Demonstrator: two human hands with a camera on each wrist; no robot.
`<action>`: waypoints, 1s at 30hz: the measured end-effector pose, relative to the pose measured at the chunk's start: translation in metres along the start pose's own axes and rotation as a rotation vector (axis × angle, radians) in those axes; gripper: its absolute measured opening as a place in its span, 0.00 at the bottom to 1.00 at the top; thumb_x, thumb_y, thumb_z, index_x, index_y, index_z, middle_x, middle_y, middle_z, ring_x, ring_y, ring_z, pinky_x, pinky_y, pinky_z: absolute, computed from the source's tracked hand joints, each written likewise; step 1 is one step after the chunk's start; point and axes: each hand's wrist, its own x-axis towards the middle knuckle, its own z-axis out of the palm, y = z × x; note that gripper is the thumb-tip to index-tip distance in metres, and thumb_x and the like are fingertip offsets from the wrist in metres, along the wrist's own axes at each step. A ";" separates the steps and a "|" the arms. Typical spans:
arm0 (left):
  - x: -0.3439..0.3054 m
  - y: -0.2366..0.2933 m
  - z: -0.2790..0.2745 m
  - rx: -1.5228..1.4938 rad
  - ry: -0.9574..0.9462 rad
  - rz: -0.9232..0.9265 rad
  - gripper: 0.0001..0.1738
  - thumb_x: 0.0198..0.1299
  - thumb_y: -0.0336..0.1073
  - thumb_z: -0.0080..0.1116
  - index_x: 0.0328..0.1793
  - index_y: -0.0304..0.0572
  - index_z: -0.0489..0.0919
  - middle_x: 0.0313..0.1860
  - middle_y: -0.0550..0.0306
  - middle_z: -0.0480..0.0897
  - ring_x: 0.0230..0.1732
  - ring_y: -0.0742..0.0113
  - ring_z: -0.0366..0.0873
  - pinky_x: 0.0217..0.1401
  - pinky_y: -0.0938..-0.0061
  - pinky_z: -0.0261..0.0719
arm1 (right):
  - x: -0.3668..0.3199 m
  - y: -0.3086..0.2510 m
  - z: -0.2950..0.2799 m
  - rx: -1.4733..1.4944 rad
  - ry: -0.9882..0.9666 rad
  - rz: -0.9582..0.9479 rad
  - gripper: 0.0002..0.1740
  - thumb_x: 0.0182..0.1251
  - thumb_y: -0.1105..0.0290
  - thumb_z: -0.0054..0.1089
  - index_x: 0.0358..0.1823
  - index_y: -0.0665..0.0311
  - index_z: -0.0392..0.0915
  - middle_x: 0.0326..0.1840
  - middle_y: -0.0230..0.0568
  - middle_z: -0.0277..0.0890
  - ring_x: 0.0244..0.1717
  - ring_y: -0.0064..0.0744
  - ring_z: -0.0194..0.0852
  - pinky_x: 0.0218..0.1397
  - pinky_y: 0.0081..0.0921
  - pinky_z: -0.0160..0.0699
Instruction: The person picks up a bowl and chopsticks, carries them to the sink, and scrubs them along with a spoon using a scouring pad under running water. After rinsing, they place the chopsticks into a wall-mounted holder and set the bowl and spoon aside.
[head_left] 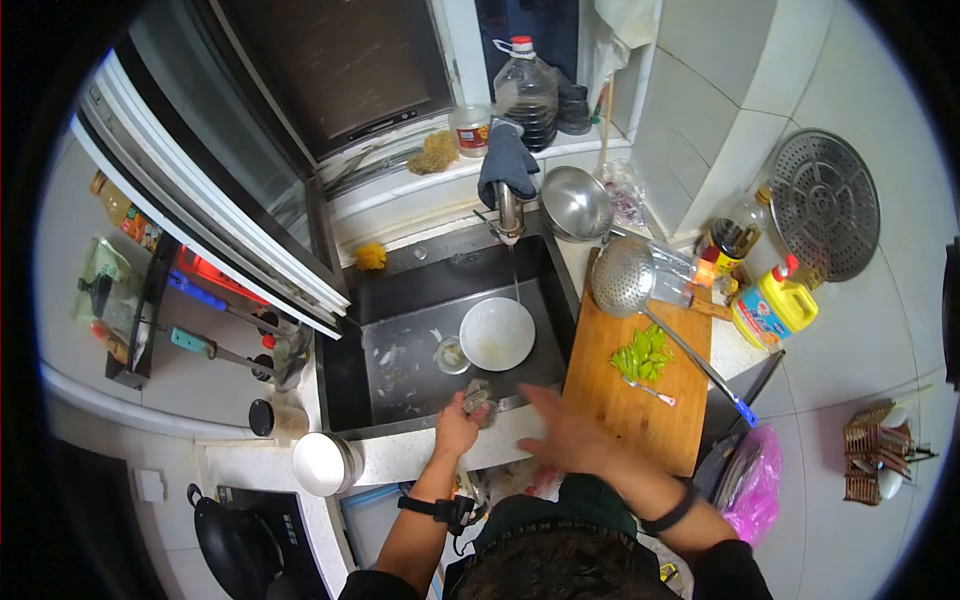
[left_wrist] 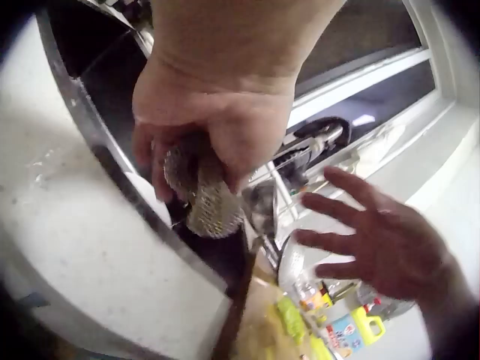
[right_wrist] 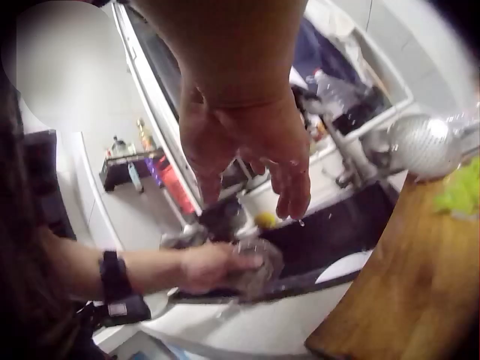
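My left hand grips a grey mesh scouring pad over the sink's front edge. In the left wrist view the pad bulges out below the curled fingers and thumb. My right hand is held in the air near the cutting board, fingers spread and holding nothing; drops cling to its fingertips in the right wrist view. Inside the dark sink lies a white bowl, beside the drain strainer and scattered pale scraps. A thin stream of water falls from the faucet toward the bowl.
To the right, a wooden cutting board bears chopped green vegetable and a long-handled skimmer. A yellow detergent jug stands behind it. Stacked white bowls sit at the sink's front left, near a jar.
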 end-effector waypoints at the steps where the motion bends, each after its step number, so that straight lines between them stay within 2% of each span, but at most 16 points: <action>1: 0.001 0.003 -0.005 -0.107 -0.072 -0.017 0.25 0.56 0.45 0.60 0.58 0.41 0.73 0.51 0.46 0.80 0.55 0.50 0.75 0.57 0.67 0.71 | 0.018 0.003 0.024 0.004 0.045 -0.060 0.41 0.58 0.60 0.62 0.70 0.58 0.51 0.68 0.54 0.57 0.62 0.53 0.65 0.62 0.41 0.66; 2: 0.001 0.009 -0.009 -0.256 -0.138 -0.047 0.25 0.58 0.44 0.59 0.59 0.39 0.72 0.50 0.47 0.80 0.54 0.54 0.76 0.56 0.69 0.72 | 0.034 0.006 0.042 0.008 0.091 -0.121 0.39 0.59 0.62 0.61 0.70 0.58 0.53 0.67 0.52 0.58 0.59 0.53 0.67 0.61 0.39 0.68; 4: 0.003 0.018 -0.012 -0.554 -0.269 -0.107 0.26 0.61 0.42 0.55 0.60 0.33 0.70 0.48 0.49 0.81 0.51 0.62 0.76 0.53 0.71 0.73 | 0.063 0.019 0.066 0.062 0.044 -0.110 0.36 0.59 0.63 0.60 0.68 0.59 0.56 0.66 0.54 0.59 0.59 0.54 0.67 0.61 0.40 0.67; 7: 0.022 0.013 -0.020 -0.623 -0.301 -0.256 0.24 0.61 0.43 0.52 0.58 0.33 0.71 0.47 0.51 0.81 0.48 0.62 0.78 0.54 0.71 0.72 | 0.100 0.060 0.083 0.155 0.023 -0.105 0.31 0.58 0.63 0.60 0.63 0.61 0.62 0.61 0.56 0.65 0.57 0.55 0.68 0.59 0.41 0.69; 8: 0.036 0.009 -0.026 -0.557 -0.399 -0.241 0.24 0.61 0.44 0.52 0.58 0.35 0.72 0.47 0.52 0.81 0.47 0.63 0.78 0.53 0.73 0.72 | 0.108 0.076 0.086 0.189 0.025 -0.104 0.30 0.58 0.63 0.60 0.62 0.61 0.64 0.59 0.57 0.68 0.56 0.54 0.69 0.57 0.42 0.70; 10: 0.070 0.014 -0.040 -0.428 -0.600 -0.212 0.23 0.61 0.44 0.52 0.57 0.37 0.72 0.47 0.53 0.81 0.44 0.65 0.79 0.52 0.76 0.71 | 0.117 0.091 0.070 0.162 -0.046 0.119 0.30 0.59 0.60 0.59 0.62 0.60 0.64 0.58 0.57 0.69 0.59 0.52 0.68 0.60 0.41 0.68; 11: 0.085 0.026 -0.047 -0.374 -0.524 -0.214 0.22 0.60 0.45 0.53 0.56 0.40 0.72 0.45 0.57 0.82 0.42 0.69 0.79 0.46 0.78 0.71 | 0.123 0.096 0.061 0.145 -0.087 0.229 0.30 0.59 0.59 0.58 0.62 0.60 0.64 0.58 0.57 0.69 0.60 0.51 0.67 0.61 0.41 0.67; 13: 0.127 0.030 -0.051 -0.324 -0.325 -0.318 0.22 0.60 0.45 0.54 0.57 0.44 0.71 0.43 0.61 0.83 0.40 0.71 0.79 0.43 0.77 0.70 | 0.133 0.097 0.042 0.128 -0.120 0.335 0.31 0.59 0.58 0.58 0.62 0.61 0.63 0.59 0.56 0.69 0.60 0.51 0.68 0.61 0.41 0.67; 14: 0.146 0.028 -0.049 -0.347 -0.293 -0.371 0.22 0.60 0.46 0.54 0.57 0.45 0.71 0.44 0.62 0.82 0.41 0.71 0.79 0.43 0.75 0.70 | 0.137 0.099 0.038 0.120 -0.138 0.387 0.31 0.60 0.58 0.58 0.62 0.62 0.63 0.59 0.55 0.69 0.59 0.51 0.69 0.61 0.40 0.67; 16: 0.180 0.017 -0.038 -0.386 -0.228 -0.473 0.22 0.60 0.47 0.54 0.58 0.48 0.71 0.45 0.63 0.82 0.43 0.72 0.78 0.44 0.71 0.70 | 0.139 0.114 0.048 0.150 -0.045 0.322 0.29 0.57 0.61 0.61 0.58 0.62 0.66 0.52 0.55 0.73 0.54 0.53 0.72 0.57 0.41 0.70; 17: 0.193 0.008 -0.031 -0.355 -0.249 -0.506 0.23 0.60 0.47 0.53 0.60 0.50 0.70 0.49 0.61 0.80 0.47 0.70 0.77 0.46 0.68 0.70 | 0.139 0.121 0.054 0.165 0.005 0.291 0.28 0.55 0.62 0.63 0.57 0.62 0.67 0.49 0.56 0.75 0.51 0.54 0.73 0.56 0.41 0.71; 19: 0.223 -0.012 -0.014 -0.290 -0.299 -0.564 0.25 0.61 0.47 0.52 0.63 0.52 0.68 0.57 0.58 0.76 0.55 0.65 0.74 0.50 0.62 0.70 | 0.140 0.124 0.052 0.222 0.011 0.297 0.28 0.55 0.62 0.64 0.57 0.62 0.68 0.50 0.55 0.75 0.52 0.53 0.73 0.56 0.40 0.71; 22: 0.251 -0.047 0.011 -0.189 -0.230 -0.665 0.31 0.57 0.48 0.55 0.67 0.48 0.64 0.65 0.54 0.67 0.61 0.56 0.67 0.51 0.52 0.69 | 0.139 0.127 0.048 0.304 0.004 0.358 0.29 0.54 0.62 0.65 0.57 0.63 0.68 0.51 0.55 0.74 0.53 0.52 0.73 0.57 0.38 0.71; 25: 0.270 -0.065 0.018 -0.138 -0.294 -0.749 0.35 0.56 0.49 0.56 0.69 0.48 0.61 0.65 0.53 0.65 0.64 0.51 0.63 0.55 0.46 0.67 | 0.140 0.131 0.042 0.352 0.007 0.382 0.29 0.54 0.62 0.65 0.57 0.63 0.68 0.51 0.54 0.74 0.54 0.51 0.72 0.57 0.38 0.71; 29: 0.278 -0.076 0.030 -0.077 -0.308 -0.730 0.34 0.53 0.48 0.63 0.65 0.48 0.67 0.57 0.52 0.73 0.56 0.51 0.69 0.46 0.49 0.74 | 0.142 0.127 0.030 0.381 -0.011 0.409 0.28 0.55 0.61 0.64 0.57 0.63 0.69 0.52 0.53 0.74 0.54 0.51 0.72 0.58 0.37 0.70; 30: 0.277 -0.085 0.034 -0.064 -0.245 -0.673 0.34 0.50 0.47 0.66 0.60 0.39 0.70 0.52 0.49 0.77 0.48 0.53 0.77 0.41 0.55 0.79 | 0.142 0.126 0.026 0.388 -0.036 0.408 0.30 0.55 0.61 0.63 0.58 0.63 0.67 0.53 0.54 0.73 0.55 0.52 0.72 0.59 0.38 0.70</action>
